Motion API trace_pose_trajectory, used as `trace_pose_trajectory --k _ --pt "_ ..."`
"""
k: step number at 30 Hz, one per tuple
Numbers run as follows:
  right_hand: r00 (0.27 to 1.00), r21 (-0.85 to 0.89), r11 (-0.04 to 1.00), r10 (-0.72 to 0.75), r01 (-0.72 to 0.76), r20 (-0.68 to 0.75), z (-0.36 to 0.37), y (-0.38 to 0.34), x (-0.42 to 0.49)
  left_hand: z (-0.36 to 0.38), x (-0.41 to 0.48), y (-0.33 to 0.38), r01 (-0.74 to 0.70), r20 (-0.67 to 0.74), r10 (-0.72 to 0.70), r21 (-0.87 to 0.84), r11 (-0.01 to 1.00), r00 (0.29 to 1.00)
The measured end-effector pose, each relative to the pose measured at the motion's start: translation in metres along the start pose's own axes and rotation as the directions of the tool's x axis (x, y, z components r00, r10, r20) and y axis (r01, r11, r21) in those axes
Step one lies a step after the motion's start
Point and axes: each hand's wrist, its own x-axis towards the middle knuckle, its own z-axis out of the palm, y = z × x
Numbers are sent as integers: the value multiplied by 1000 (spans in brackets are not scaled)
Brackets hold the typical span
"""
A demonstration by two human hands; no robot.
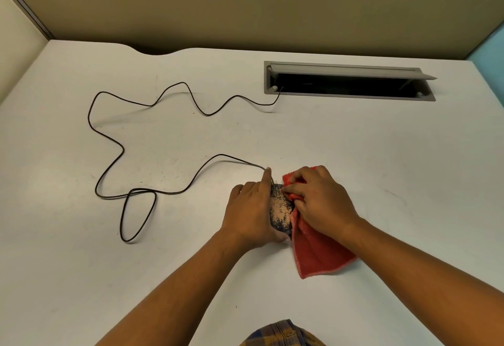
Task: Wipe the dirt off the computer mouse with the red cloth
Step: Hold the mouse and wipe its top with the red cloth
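A dark computer mouse lies on the white desk, its top speckled with pale brown dirt. My left hand grips its left side, with the forefinger stretched along the front by the cable. My right hand presses the red cloth against the mouse's right front. Part of the cloth bunches under my fingers and the rest trails toward me on the desk. The mouse's right side is hidden by the cloth.
The black mouse cable loops widely over the left half of the desk and runs into an open grey cable hatch at the back right. Beige partition walls stand behind and to the left.
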Motion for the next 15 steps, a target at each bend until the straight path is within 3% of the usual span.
trace_pose_trajectory --k 6,12,15 --pt "999 20 1000 17 -16 -43 -6 3 3 1 -1 0 2 -2 -2 2 1000 1000" --pt "1000 -12 1000 10 -10 26 -1 1 8 1 0 -1 3 -5 -3 2 1000 1000" --pt "1000 6 1000 9 -9 -29 -5 3 7 1 0 0 2 4 -2 -4 1000 1000"
